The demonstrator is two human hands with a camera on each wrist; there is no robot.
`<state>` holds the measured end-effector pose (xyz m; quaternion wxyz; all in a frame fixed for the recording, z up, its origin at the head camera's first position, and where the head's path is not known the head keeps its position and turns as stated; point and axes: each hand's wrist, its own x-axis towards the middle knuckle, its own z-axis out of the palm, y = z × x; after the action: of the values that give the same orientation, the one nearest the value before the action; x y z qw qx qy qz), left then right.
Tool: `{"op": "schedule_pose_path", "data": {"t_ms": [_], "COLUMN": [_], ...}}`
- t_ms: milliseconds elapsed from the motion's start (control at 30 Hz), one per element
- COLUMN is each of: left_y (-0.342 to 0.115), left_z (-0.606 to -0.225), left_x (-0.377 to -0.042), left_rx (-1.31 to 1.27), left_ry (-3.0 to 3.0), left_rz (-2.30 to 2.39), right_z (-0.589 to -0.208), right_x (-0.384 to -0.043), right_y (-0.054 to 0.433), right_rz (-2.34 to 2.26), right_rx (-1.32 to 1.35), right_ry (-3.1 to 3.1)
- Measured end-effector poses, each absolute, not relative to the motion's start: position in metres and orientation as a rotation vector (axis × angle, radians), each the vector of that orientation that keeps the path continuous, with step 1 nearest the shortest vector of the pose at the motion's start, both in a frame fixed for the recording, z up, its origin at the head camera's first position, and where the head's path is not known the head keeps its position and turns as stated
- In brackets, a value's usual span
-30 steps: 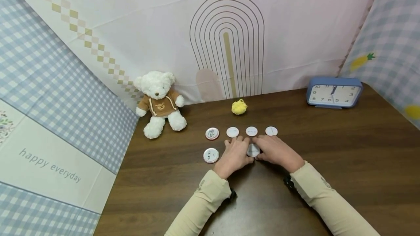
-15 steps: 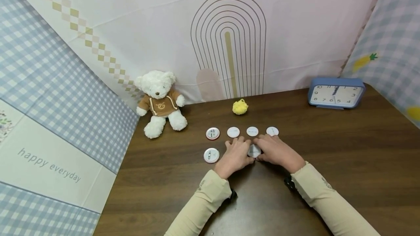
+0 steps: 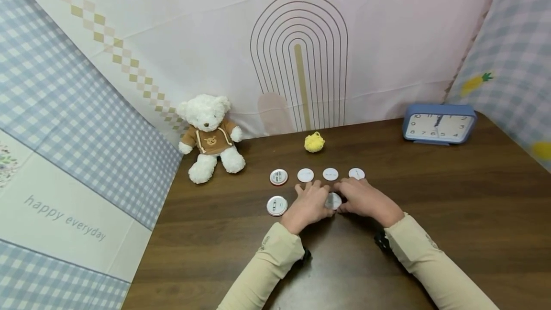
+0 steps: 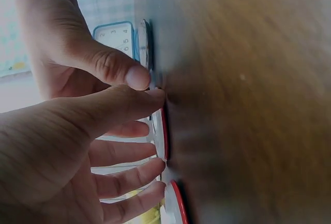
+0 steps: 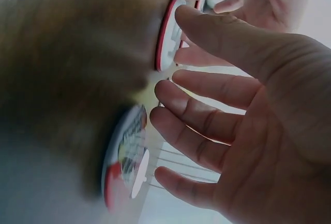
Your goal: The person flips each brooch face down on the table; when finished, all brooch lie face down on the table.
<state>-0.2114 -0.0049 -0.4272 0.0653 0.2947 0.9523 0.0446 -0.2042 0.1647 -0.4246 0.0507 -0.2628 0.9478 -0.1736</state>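
Observation:
A round pin-back badge [image 3: 333, 201] with a white back and red rim lies on the table between the two hands. My left hand [image 3: 306, 204] holds its left side, thumb at the near edge and index finger toward the far edge. My right hand [image 3: 366, 198] has thumb and fingertips at its right side. In the left wrist view the left thumb meets the badge's rim [image 4: 165, 136], and another red-rimmed badge [image 4: 177, 203] sits below. The right wrist view shows a patterned badge [image 5: 129, 154] near the right fingers.
Behind the hands runs a row of badges: one pin side up [image 3: 278, 177], then white ones [image 3: 305, 175]. Another badge [image 3: 277, 205] lies left of the left hand. A yellow ball [image 3: 314, 142], teddy bear [image 3: 208, 138] and blue clock [image 3: 439, 124] stand at the back.
My right hand has shifted very slightly to the right, and a little more gap shows between the hands. The badges on the table keep their places.

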Motion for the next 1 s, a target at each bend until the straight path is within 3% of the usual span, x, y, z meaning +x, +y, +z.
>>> {"op": "schedule_pose_path", "data": {"t_ms": [1000], "left_y": [0.049], "left_z": [-0.421], "left_x": [-0.21], "left_rx": [1.054], "left_ry": [2.784], "left_rz": [0.063], "right_z": [-0.42], "right_x": [-0.179], "right_y": [0.218], "right_rz": [-0.598], "right_rx": [-0.592], "right_ry": [2.976]}}
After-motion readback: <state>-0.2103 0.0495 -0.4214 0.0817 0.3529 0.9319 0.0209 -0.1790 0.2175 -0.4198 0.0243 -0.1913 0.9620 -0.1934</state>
